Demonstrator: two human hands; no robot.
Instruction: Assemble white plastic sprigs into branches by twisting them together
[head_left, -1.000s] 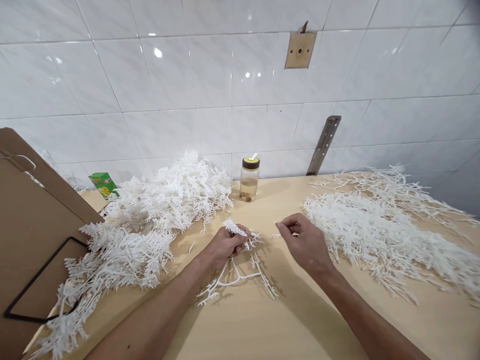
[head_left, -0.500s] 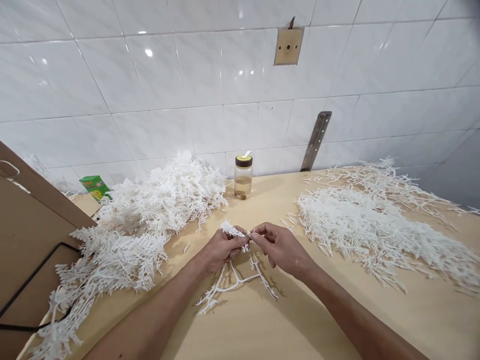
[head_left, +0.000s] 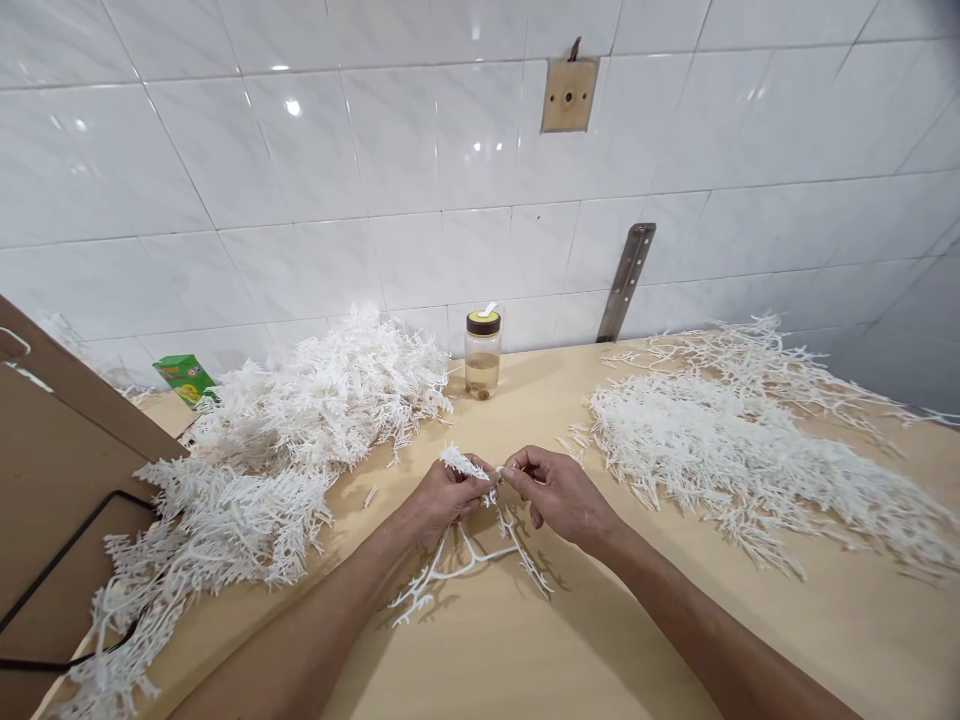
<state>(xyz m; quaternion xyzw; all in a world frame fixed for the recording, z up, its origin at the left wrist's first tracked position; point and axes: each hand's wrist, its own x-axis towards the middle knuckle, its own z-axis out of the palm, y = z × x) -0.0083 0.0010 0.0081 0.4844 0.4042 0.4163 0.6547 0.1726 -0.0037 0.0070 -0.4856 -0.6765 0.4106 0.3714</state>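
A white plastic branch (head_left: 471,567) with forked twigs hangs below my hands, just over the tabletop. My left hand (head_left: 450,495) is closed on it, and a small leafy white sprig (head_left: 463,462) sticks up from between thumb and fingers. Close beside it, my right hand (head_left: 559,492) pinches with thumb and forefinger at a tiny white tip of the branch. The fingertips of both hands nearly meet, so the exact joint between the pieces is hidden.
A heap of leafy white sprigs (head_left: 300,420) lies left, beside a cardboard box (head_left: 67,490) and a green carton (head_left: 184,380). A jar of liquid (head_left: 481,365) stands at the back. White twigs (head_left: 735,440) are piled right. A metal bracket (head_left: 627,282) is by the tiled wall.
The view has shifted slightly. My hands stay close together at the same spot, with only a small movement of the right fingers at the tip.
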